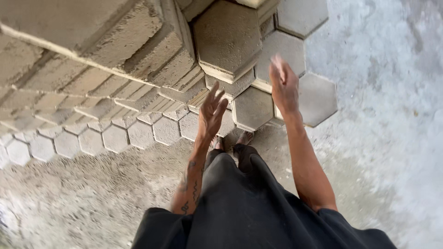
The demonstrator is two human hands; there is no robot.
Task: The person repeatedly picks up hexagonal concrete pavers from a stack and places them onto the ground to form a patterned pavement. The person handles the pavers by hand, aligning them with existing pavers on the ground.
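Reaching out over the stacked hexagonal pavers, you have both hands empty: your left hand (211, 112) has its grip loosely open, fingers spread and pointing toward the stack, and your right hand (283, 85) is open too, though its fingertips are blurred with motion. Neither touches anything yet.

Just beyond your left fingertips sits the top hexagonal paver (227, 39), lying flat on a short column of the same grey blocks. Under and between your two hands lies a lower paver (252, 107), and just past your right hand, to its outer side, is an edge paver (317, 98) at the corner of the pile. Away to the left of your left hand, the long row of pavers (92, 138) runs along the concrete floor (383, 69), with taller stacks behind it.

By the look of it you are in the approach, before any grasp. A lift from here would call for both palms on opposite sides of one block, which looks heavy and rough-edged, with your feet (243, 137) close beneath.
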